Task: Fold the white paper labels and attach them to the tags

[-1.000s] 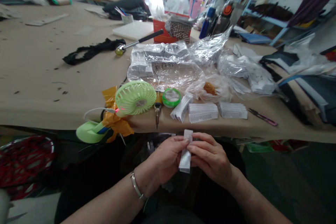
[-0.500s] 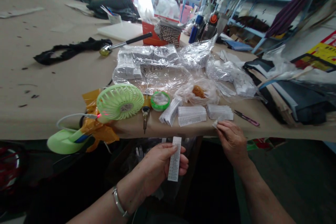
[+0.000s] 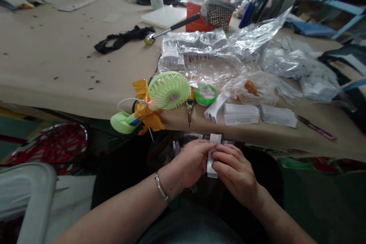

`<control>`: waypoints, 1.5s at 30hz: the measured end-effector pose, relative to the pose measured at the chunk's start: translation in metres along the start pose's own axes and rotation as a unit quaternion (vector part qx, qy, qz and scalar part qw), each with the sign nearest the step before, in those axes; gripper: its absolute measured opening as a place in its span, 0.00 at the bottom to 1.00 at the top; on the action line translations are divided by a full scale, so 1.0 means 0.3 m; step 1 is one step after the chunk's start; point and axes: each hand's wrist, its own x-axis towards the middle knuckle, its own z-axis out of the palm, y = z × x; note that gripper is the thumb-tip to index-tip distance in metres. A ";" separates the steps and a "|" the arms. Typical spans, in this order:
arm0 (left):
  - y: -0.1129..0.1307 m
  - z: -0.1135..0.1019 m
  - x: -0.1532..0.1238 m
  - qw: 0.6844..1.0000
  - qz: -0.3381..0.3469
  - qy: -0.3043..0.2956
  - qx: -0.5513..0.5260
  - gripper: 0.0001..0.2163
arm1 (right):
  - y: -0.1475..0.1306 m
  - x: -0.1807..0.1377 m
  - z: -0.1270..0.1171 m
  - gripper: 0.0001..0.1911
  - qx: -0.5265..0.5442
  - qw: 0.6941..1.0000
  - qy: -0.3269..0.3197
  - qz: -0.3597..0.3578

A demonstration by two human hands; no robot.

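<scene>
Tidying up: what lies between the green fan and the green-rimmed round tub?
A small pointed tool lies there, between the fan and the tub, in the head view.

The left forearm [image 3: 120,213] and right forearm [image 3: 283,225] are bare. A thin silver bangle [image 3: 160,187] rings the left wrist, just behind the left hand [image 3: 191,162]. Dark clothing [image 3: 185,232] covers the lap.
</scene>
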 end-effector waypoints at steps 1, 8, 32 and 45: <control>0.000 -0.005 -0.003 1.000 -0.002 0.001 -0.002 0.04 | 0.001 0.001 0.005 0.09 -0.008 1.000 -0.007 -0.004; -0.001 -0.022 -0.010 1.000 -0.013 0.004 -0.014 0.04 | 0.006 0.005 0.001 0.09 -0.009 0.998 -0.052 -0.020; -0.011 -0.033 -0.048 0.992 -0.060 -0.088 0.065 0.10 | 0.106 0.042 0.017 0.16 0.543 0.704 -0.065 0.453; -0.028 -0.047 -0.064 0.987 -0.094 -0.120 0.058 0.09 | 0.095 0.050 0.064 0.15 0.718 0.558 -0.115 0.400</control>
